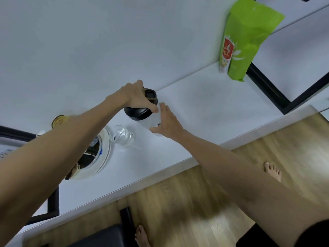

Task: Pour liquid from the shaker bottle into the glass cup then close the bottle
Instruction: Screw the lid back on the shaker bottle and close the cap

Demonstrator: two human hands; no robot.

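The shaker bottle [151,120] has a white body and a black lid [138,112] and stands on the white counter [204,107] near the wall. My left hand [135,98] grips the lid from above, thumb on its rim. A black and tan flip cap [151,95] shows beside my fingers. My right hand [168,122] wraps the white body from the right side. The clear glass cup [122,136] stands just left of the bottle, close to the counter's front; I cannot tell whether it holds liquid.
A round white dish [105,157] with dark contents lies left of the cup, partly under my left arm. A gold-lidded jar [59,120] sits behind it. A green bag [249,43] leans on the wall at the far right. Wooden floor and bare feet show below the counter edge.
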